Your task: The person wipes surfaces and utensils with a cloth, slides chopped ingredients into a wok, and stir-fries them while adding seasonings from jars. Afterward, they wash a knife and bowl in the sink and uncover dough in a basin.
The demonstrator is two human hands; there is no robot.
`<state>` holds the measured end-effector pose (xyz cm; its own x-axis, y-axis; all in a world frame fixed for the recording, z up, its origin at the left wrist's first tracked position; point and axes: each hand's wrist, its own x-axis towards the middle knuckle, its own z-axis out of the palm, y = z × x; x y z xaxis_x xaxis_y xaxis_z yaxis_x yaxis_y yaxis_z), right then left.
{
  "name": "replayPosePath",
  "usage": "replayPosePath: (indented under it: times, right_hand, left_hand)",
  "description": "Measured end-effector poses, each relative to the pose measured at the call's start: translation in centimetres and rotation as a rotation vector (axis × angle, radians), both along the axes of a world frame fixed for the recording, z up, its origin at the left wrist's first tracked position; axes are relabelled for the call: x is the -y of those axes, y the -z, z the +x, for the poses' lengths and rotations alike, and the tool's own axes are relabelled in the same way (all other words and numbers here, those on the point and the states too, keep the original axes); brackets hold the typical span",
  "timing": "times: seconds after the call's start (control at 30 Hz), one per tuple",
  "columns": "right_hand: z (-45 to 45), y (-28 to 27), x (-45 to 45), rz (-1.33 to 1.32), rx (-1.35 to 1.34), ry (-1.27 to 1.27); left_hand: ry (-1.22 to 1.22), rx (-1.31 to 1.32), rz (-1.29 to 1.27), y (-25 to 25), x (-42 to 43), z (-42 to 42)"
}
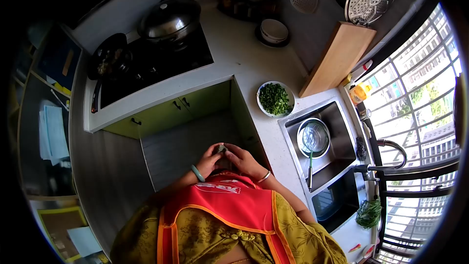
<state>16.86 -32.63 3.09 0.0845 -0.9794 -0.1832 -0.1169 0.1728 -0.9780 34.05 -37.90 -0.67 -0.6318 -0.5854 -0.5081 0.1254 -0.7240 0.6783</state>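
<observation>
Two bare hands met in front of the person's body, low in the middle of the view, with one small dark thing [222, 149] between them. The left hand [209, 160], with a green bangle [197, 173] at its wrist, had its fingers curled inward and gripped the thing from the left. The right hand [245, 162], with a pale bangle [265, 176], closed on it from the other side. The thing lay at the fingertips of both hands, touching them and partly hidden; it was too small to tell what it was.

The hands were just beyond the chest of a red apron [239, 208] with orange edging, worn over an olive-gold patterned garment [141, 230]. Ahead and to the right, well apart from the hands, a white bowl [259, 101] of chopped greens [275, 98] sat on a pale counter [227, 49]. Further right, a metal sink [342, 152] held a round metal vessel [326, 134] with a green-handled strainer [311, 155] across it. Ahead to the left, a domed, lidded pan [168, 18] stood on a black cooktop [146, 80].
</observation>
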Motion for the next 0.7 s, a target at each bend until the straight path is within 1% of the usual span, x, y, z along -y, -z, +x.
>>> replayPosePath:
  times: [0.03, 0.07, 0.1, 0.13, 0.17, 0.2, 0.23, 0.27, 0.3, 0.33, 0.37, 0.4, 0.47, 0.53, 0.57, 0.6, 0.63, 0.7]
  right_hand:
    - [-0.4, 0.1, 1.7, -0.045, -0.039, -0.045]
    - [-1.3, 1.0, 3.7, -0.067, -0.133, -0.003]
    - [-2.4, 1.9, 6.0, -0.136, -0.24, 0.054]
    - [-3.8, 2.8, 8.7, -0.117, -0.306, 0.098]
    - [-5.6, 4.8, 11.8, -0.124, -0.321, 0.133]
    - [-7.1, 5.8, 14.8, -0.082, -0.252, 0.198]
    - [-8.5, 5.2, 17.7, -0.154, -0.284, 0.254]
    - [-11.0, 9.6, 21.5, -0.303, -0.46, 0.261]
    - [-12.2, 9.8, 24.2, -0.206, -0.26, 0.338]
    - [-13.4, 10.9, 26.8, -0.174, -0.255, 0.395]
    - [-14.7, 12.4, 29.4, -0.195, -0.52, 0.396]
    - [-15.2, 12.8, 31.2, -0.266, -0.673, 0.414]
    - [-15.6, 14.1, 34.0, -0.23, -0.721, 0.423]
    - [-15.2, 14.4, 35.8, -0.188, -0.724, 0.413]
    - [-14.9, 14.6, 36.5, -0.169, -0.85, 0.381]
    - [-15.0, 14.7, 36.9, -0.147, -0.979, 0.351]
    - [-15.4, 15.3, 37.3, -0.132, -0.976, 0.356]
    - [-16.3, 16.4, 37.1, -0.194, -0.893, 0.301]
  left_hand:
    - [-0.029, 0.001, 0.033, 0.2, 0.9, 0.8]
    - [-0.094, -0.057, 0.062, 0.9, 1.5, 1.4]
    - [-0.097, -0.054, 0.069, 1.6, 2.0, 2.0]
    - [-0.129, -0.123, 0.084, 2.3, 2.6, 2.6]
    - [-0.165, -0.193, 0.094, 2.7, 3.3, 2.9]
    - [-0.222, -0.136, 0.13, 1.4, 3.9, 2.8]
    - [-0.238, -0.13, 0.131, 1.6, 4.7, 2.9]
    - [-0.23, -0.266, 0.103, 1.7, 5.5, 3.1]
    - [-0.223, -0.399, 0.071, 1.9, 6.3, 3.3]
    - [-0.224, -0.248, -0.134, 2.1, 7.1, 3.6]
    - [-0.229, -0.073, -0.325, 2.4, 7.9, 3.9]
    - [-0.235, -0.068, -0.364, 2.1, 8.7, 4.6]
    - [-0.24, -0.044, -0.392, 1.6, 10.0, 5.7]
    - [-0.103, 0.531, -0.739, 0.6, 11.0, 6.0]
    - [-0.016, 0.816, -0.902, 0.2, 11.7, 5.8]
    - [-0.004, 0.82, -0.895, -0.1, 12.3, 5.4]
    - [0.002, 0.841, -0.896, -0.5, 13.1, 4.9]
    - [0.032, 0.855, -0.89, -0.5, 14.4, 4.2]
